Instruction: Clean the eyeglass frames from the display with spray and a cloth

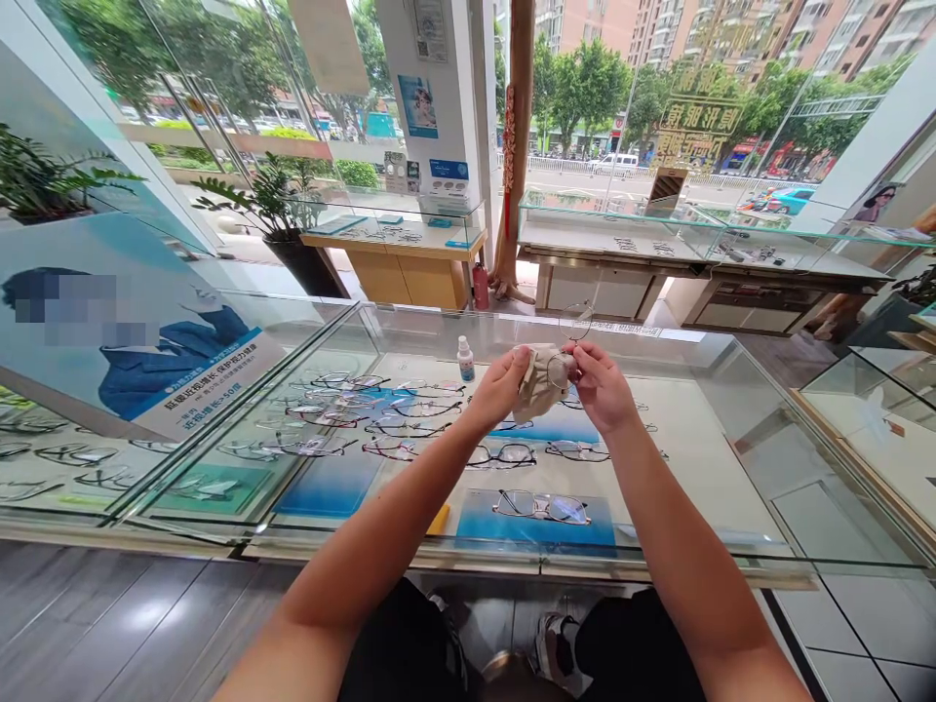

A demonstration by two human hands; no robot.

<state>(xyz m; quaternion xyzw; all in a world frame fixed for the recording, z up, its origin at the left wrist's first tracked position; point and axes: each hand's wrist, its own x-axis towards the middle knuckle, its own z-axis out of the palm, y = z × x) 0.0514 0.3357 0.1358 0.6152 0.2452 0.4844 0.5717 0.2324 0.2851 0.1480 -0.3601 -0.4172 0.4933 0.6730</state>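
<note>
Above the glass display counter, my left hand (504,387) is closed on a beige cloth (539,388). The cloth lies against one lens of a pair of round thin-rimmed eyeglasses (577,320). My right hand (601,383) pinches the eyeglasses near the bridge, and the other round lens stands up above its fingers. Part of the lower lens is hidden by the cloth and fingers. A small white bottle (466,360) stands upright on the counter, left of and behind my left hand.
Rows of eyeglasses (501,455) lie inside the glass counter (702,546) under my arms. A poster board (132,322) with a printed person stands at left. Across the aisle are more display cases (621,273), a red fire extinguisher (480,286) and a potted plant (303,258).
</note>
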